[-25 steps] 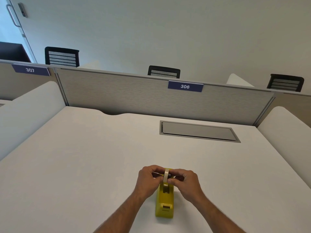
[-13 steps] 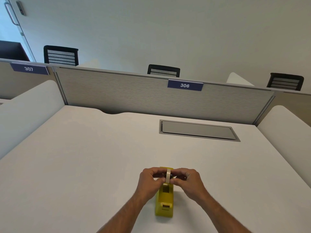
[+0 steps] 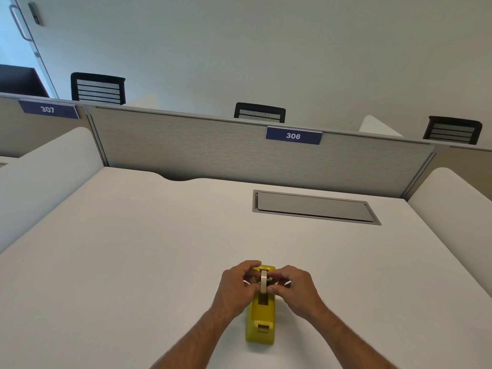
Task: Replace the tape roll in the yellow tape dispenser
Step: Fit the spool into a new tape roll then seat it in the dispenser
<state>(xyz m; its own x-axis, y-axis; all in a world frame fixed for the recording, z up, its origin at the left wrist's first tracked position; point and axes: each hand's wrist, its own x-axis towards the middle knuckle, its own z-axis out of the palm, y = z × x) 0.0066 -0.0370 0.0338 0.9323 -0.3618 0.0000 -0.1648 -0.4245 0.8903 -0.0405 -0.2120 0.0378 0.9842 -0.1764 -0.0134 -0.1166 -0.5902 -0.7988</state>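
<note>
Between both sets of fingers: tape roll, upright, pinched by left hand & right hand, right over yellow dispenser on table — prob. lined up w/ its slot for seating.

The tape dispenser, low in the centre of the frame, was bright yellow, and the tape roll at its far end was pale cream. The desk was plain off-white, with a flat grey cable hatch set into it right of centre. Across the middle ran a grey partition with a fine woven texture. Its labels "306" and "307" bore white numerals on dark blue. Above, three chair backs were black with pale horizontal mesh stripes. The wall was uniform greenish white.
</note>
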